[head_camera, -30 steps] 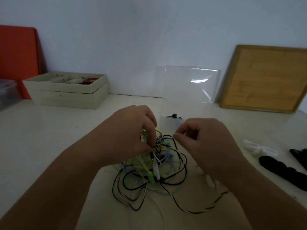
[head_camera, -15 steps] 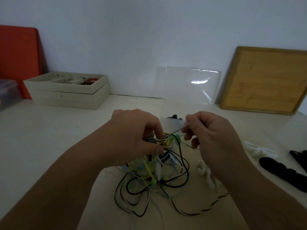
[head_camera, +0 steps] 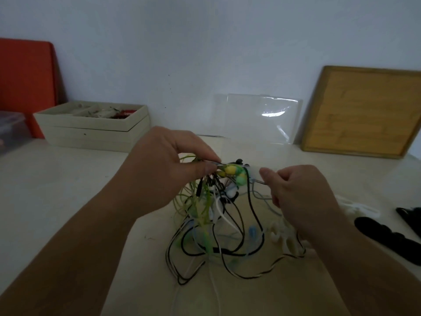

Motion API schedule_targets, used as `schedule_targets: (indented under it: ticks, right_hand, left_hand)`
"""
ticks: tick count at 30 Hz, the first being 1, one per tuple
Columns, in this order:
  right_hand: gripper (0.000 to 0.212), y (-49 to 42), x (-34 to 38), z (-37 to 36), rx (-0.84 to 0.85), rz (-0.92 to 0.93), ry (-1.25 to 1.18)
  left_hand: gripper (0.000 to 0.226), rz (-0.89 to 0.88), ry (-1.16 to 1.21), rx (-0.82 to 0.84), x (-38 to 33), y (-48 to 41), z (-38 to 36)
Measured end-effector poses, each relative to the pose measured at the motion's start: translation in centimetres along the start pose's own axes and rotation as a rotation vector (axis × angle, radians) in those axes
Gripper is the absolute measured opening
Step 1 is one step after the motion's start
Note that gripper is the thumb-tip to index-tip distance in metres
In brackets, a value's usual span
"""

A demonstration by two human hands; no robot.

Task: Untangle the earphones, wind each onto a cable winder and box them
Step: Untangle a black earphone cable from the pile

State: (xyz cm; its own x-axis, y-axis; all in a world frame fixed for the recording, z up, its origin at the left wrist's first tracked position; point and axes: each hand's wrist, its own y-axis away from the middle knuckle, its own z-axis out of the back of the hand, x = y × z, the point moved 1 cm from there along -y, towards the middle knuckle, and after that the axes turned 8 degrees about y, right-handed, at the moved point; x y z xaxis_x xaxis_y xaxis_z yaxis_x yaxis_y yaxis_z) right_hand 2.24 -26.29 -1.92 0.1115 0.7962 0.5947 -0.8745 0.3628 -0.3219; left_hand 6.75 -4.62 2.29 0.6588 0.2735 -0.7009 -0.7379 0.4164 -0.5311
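The left hand (head_camera: pixel 164 169) pinches the top of the earphone tangle (head_camera: pixel 218 220), held above the middle of the table (head_camera: pixel 57 201). The cords hang below its fingers, and the lowest loops lie on the surface. The right hand (head_camera: pixel 300 192) pinches one grey cord (head_camera: pixel 256 180) just right of the clustered earbuds.

Black, white, lime, pale-blue cords in tangle (head_camera: pixel 218 224); one cord (head_camera: pixel 276 262) black-white striped. Yellow bud (head_camera: pixel 230 170), green bud (head_camera: pixel 241 179) atop tangle. Right of tangle: white winder (head_camera: pixel 355 207), black winder (head_camera: pixel 387 238). Left of tangle: red board (head_camera: pixel 25 71), cream box (head_camera: pixel 91 131).
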Motion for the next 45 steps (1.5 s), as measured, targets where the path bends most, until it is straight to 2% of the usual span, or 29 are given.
schedule_targets:
  ticks: [4, 8, 12, 14, 17, 19, 22, 24, 26, 30, 32, 36, 37, 39, 40, 42, 44, 45]
  right_hand:
    - [0.061, -0.5, -0.3, 0.5, -0.027, -0.029, 0.045]
    - [0.058, -1.2, -1.2, 1.7, -0.094, -0.128, -0.036]
    - [0.055, -1.4, -1.7, 2.0, -0.133, -0.254, -0.217]
    - [0.049, -1.6, -1.9, 2.2, -0.167, -0.375, -0.393]
    - [0.033, -2.1, -1.9, 2.8, -0.135, -0.577, -0.944]
    - [0.036, -2.4, -1.6, 3.3, -0.076, -0.605, -1.347]
    - [0.038, -2.3, -1.3, 4.3, -0.006, -0.582, -1.611]
    - [0.032, -2.2, -1.6, 4.6, 0.032, -0.564, -1.581]
    - [0.028, -2.2, -2.4, 4.6, -0.02, -0.607, -1.468]
    - [0.013, -2.8, -4.1, 4.9, -0.319, -0.674, -1.217]
    - [0.014, -2.8, -3.6, 5.3, -0.253, -0.615, -1.025]
    - [0.023, -0.9, -1.4, 5.0, 0.306, -0.239, -0.171]
    - [0.018, -0.5, -0.9, 4.6, 0.347, -0.144, -0.007]
    - [0.01, -0.2, -0.1, 3.9, 0.177, 0.04, 0.224]
    - [0.012, 0.1, 0.6, 3.6, 0.055, 0.139, 0.262]
    - [0.014, 0.8, 2.0, 3.1, -0.055, 0.267, 0.076]
    - [0.019, 1.8, 3.0, 2.1, 0.042, 0.296, -0.125]
    - [0.024, 2.2, 3.2, 1.4, 0.097, 0.297, -0.122]
  left_hand:
    - [0.015, 0.069, 0.057, -0.088, 0.4, 0.0, 0.6]
    - [0.025, 0.157, 0.134, -0.351, 1.5, -0.3, 2.3]
    - [0.035, 0.306, 0.256, -0.528, 3.1, -0.6, 3.2]
    - [0.037, 0.378, 0.274, -0.662, 3.8, -0.7, 3.6]
    - [0.037, 0.51, 0.623, -0.865, 4.6, -0.7, 4.7]
    - [0.032, 0.555, 0.773, -0.89, 4.3, -0.4, 4.6]
    - [0.023, 0.574, 0.691, -0.902, 3.3, -0.2, 3.5]
    - [0.025, 0.514, 0.36, -0.796, 3.1, -0.1, 3.1]
    - [0.032, 0.417, 0.024, -0.613, 3.2, 0.0, 2.7]
    - [0.033, 0.289, -0.253, -0.445, 3.4, 0.2, 1.7]
    - [0.028, 0.205, -0.336, -0.414, 3.1, 0.0, 1.1]
    - [0.032, 0.118, -0.146, -0.382, 2.0, -0.4, 0.0]
    - [0.035, 0.11, -0.078, -0.362, 1.7, -0.5, -0.2]
    - [0.038, 0.104, 0.03, -0.319, 1.4, -0.4, -0.4]
    - [0.038, 0.097, 0.072, -0.297, 1.2, -0.3, -0.5]
    - [0.031, 0.07, 0.142, -0.248, 0.8, -0.2, -0.7]
    - [0.024, 0.041, 0.172, -0.212, 0.2, -0.1, -0.9]
    - [0.023, 0.023, 0.179, -0.203, 0.0, -0.1, -0.9]
